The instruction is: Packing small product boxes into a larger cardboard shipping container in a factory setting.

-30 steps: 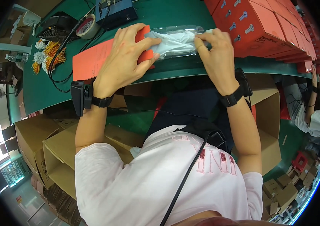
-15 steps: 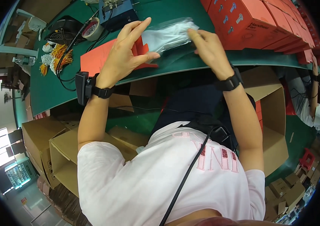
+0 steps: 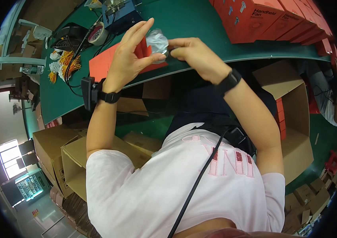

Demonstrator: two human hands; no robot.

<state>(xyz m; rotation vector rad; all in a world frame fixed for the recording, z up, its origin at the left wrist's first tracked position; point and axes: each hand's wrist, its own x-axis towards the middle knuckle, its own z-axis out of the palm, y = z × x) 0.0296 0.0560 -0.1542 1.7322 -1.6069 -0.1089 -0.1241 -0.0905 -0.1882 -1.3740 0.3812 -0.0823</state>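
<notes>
Both hands pinch one small clear plastic bag (image 3: 157, 41), crumpled into a bundle, just above the green worktop (image 3: 192, 23). On the left hand (image 3: 127, 59) the thumb and one finger close on the bag's left side while the other fingers fan upward; the right hand (image 3: 194, 55) has its grip pressed shut on the right end.

As a judgement, the work is midway: the bag is gathered small but sits in no box, and the flat red carton blank (image 3: 101, 65) under the left hand is not folded up, while red boxes (image 3: 255, 18) stand stacked at the far right.

What the bag holds cannot be told. Its long axis seems to run left to right between the hands, slightly tilted; the crumpling makes this uncertain.
</notes>
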